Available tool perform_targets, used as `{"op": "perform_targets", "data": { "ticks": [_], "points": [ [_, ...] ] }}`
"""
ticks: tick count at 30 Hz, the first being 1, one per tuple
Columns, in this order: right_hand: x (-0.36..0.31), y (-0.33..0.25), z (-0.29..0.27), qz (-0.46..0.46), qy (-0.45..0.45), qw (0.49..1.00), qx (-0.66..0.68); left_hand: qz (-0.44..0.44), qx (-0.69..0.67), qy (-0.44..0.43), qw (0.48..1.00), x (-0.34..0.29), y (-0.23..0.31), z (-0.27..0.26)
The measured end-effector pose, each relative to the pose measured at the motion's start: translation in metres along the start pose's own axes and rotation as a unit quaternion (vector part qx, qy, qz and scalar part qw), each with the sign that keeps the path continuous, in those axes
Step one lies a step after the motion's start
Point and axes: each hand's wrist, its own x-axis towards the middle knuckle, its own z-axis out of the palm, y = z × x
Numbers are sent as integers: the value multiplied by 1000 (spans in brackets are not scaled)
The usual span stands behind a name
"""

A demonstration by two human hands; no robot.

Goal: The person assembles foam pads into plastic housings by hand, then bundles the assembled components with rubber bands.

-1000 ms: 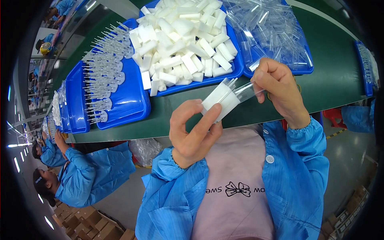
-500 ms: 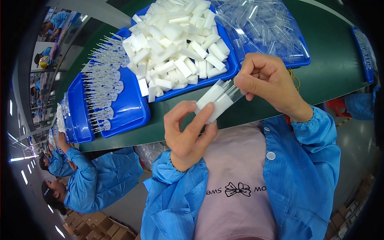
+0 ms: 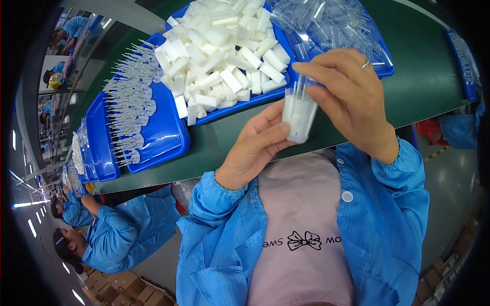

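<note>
In front of my chest, my left hand holds a small clear plastic case between thumb and fingers. The case stands nearly upright, and white foam and thin pale sticks show through its walls. Over the top of it my right hand pinches a clear plastic sleeve between thumb and fingers. That sleeve overlaps the sticks at the mouth of the case; how deep it reaches is hard to make out. Beyond my hands, white foam blocks fill a blue tray.
Many clear plastic sleeves lie in a blue tray at the back right. On the left, blue trays carry rows of pale stick-like parts. All stand on a green table. A co-worker in blue sits at left.
The case has turned from slanting to nearly upright and shifted right. My left hand has moved right and up with it. The right hand has risen slightly, with the sleeve over the case's top.
</note>
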Motion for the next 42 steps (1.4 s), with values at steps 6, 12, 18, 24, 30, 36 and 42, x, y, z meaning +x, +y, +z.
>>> {"op": "perform_targets", "data": {
  "ticks": [6, 12, 18, 24, 30, 36, 42],
  "points": [
    [-4, -29, -23, 69, -109, 990, 58, -70, -113, -106, 985, -3, -3, 2],
    [-10, -41, -23, 94, -140, 983, 76, -76, -148, -119, 979, -5, -16, 0],
    [-18, -31, -3, 80, -102, 984, 125, -67, -176, -115, 975, 1, -23, -3],
    [-15, -34, 5, 54, -105, 986, 117, -21, -230, -154, 961, 23, -35, 2],
    [-19, -31, 8, 62, -102, 993, 15, -49, -296, -152, 942, 35, -45, -18],
    [-19, -36, 16, 99, -105, 989, -12, -98, -200, -36, 974, 31, -24, -9],
    [-21, -29, 14, 83, -113, 990, 9, -111, -135, -86, 981, 35, -16, -15]
  ]
}}
